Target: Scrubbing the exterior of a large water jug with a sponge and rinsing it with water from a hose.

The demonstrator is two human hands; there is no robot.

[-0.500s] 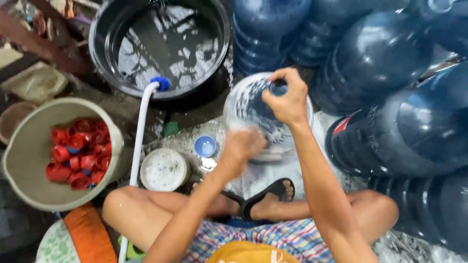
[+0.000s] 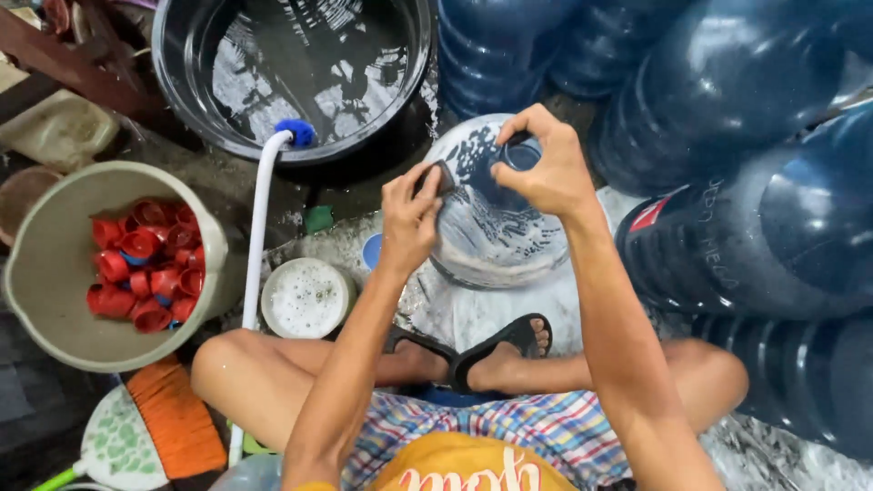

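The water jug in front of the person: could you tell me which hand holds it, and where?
The right hand grips the soapy water jug at its neck; the left hand presses a small dark pad against its shoulder.

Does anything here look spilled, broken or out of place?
Nothing looks broken. The ground is wet and sudsy around the soapy water jug that both hands hold, left hand on its shoulder and right hand at its neck. The white hose hooks over the black tub's rim.

Left hand [image 2: 411, 211] pinched, right hand [image 2: 543, 164] curled (both arms outstretched).
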